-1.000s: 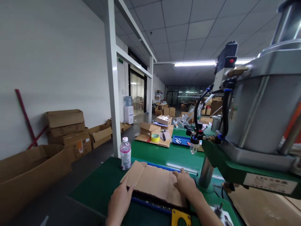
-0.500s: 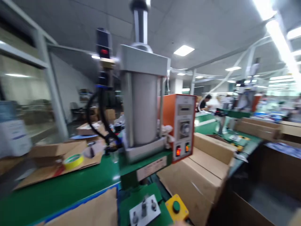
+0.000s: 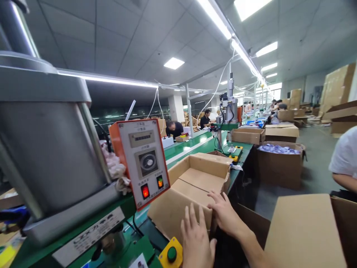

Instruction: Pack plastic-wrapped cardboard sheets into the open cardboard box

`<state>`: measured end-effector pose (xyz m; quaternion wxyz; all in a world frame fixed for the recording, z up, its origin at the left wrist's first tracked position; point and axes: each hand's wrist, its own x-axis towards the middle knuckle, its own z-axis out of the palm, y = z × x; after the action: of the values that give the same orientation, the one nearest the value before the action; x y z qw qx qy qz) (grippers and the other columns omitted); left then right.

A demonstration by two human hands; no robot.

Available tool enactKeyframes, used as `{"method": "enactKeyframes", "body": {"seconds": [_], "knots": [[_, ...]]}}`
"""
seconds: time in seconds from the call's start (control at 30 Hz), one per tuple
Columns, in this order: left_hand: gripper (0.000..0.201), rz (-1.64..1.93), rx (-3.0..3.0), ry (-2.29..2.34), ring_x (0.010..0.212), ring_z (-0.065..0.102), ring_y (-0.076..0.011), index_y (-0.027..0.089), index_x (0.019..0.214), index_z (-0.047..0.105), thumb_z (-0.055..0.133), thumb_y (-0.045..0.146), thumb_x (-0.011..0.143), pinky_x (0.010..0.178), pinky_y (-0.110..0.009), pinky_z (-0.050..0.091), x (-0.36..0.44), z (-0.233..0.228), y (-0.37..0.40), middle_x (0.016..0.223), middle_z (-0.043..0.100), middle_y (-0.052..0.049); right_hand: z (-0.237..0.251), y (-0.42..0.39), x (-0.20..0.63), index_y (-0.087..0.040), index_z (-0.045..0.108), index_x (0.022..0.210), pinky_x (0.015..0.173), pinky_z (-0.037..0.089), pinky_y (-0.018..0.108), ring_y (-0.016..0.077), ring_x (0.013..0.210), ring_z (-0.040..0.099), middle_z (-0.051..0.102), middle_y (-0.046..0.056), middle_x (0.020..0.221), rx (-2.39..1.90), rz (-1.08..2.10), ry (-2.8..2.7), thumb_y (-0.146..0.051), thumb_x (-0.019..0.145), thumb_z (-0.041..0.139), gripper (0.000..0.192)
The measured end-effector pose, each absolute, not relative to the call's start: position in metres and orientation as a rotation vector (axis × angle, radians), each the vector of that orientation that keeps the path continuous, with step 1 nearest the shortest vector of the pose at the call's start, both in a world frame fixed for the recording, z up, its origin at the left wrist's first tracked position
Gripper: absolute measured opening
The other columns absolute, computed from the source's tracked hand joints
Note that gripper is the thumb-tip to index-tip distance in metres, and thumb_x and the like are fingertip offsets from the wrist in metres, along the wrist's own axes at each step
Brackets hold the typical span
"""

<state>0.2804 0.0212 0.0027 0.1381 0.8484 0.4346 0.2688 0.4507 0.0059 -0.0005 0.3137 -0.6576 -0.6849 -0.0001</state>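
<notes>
View has swung right from the flat cardboard; both hands now rest open on a box (image 3: 192, 186) on the green bench: left hand (image 3: 195, 238) on its near wall, right hand (image 3: 224, 212) at the corner. Control panel (image 3: 143, 162) stands just left; workers sit farther down.

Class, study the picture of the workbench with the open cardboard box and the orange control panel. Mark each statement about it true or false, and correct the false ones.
1. Both hands rest on the open cardboard box. True: the left hand and right hand lie flat on its near side.
2. The control panel is blue. False: it is orange.
3. A yellow housing holds a green button. True.
4. The right hand grips a bottle. False: its fingers lie spread on cardboard.
5. The bench surface is green. True.
</notes>
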Motion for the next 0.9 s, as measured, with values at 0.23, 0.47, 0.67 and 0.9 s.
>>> {"method": "enactKeyframes", "body": {"seconds": [0.23,0.47,0.67,0.9], "knots": [[0.087,0.765,2.571,1.264,0.148,0.008,-0.0305,0.009,0.148,0.026,0.047,0.002,0.063,0.120,-0.049,0.022,0.317,-0.031,0.039,0.159,0.017,-0.017,-0.018,0.013,0.444,-0.029,0.056,0.130,0.116,0.012,0.057,0.0278,0.136,0.036,0.054,0.006,0.136,-1.663,-0.113,-1.781,-0.002,0.063,0.051,0.072],[0.071,1.264,2.165,1.360,0.145,0.026,-0.0273,0.006,0.145,0.024,0.040,0.014,0.077,0.120,-0.047,0.026,0.279,0.008,0.053,0.155,0.029,-0.019,-0.028,0.022,0.448,-0.036,0.068,0.115,0.113,0.022,0.056,0.0232,0.109,0.055,0.066,0.004,0.098,-1.479,-0.223,-1.535,-0.001,0.080,0.040,0.057],[0.062,1.562,1.910,1.590,0.140,0.031,-0.0329,0.006,0.137,0.035,0.041,0.033,0.081,0.120,-0.051,0.023,0.224,0.034,0.072,0.145,0.039,-0.023,0.000,0.019,0.499,-0.028,0.075,0.103,0.094,0.047,0.043,0.0250,0.103,0.059,0.066,0.010,0.104,-1.377,-0.099,-1.488,-0.018,0.084,0.042,0.040],[0.074,1.655,1.309,1.321,0.142,0.031,-0.0302,0.020,0.147,0.017,0.041,0.053,0.085,0.116,-0.049,0.031,0.197,0.012,0.061,0.155,0.028,-0.016,-0.003,-0.003,0.537,-0.024,0.079,0.077,0.099,0.047,0.044,0.0334,0.112,0.059,0.071,0.013,0.107,-1.228,0.222,-1.328,-0.040,0.067,0.068,0.022]]}}
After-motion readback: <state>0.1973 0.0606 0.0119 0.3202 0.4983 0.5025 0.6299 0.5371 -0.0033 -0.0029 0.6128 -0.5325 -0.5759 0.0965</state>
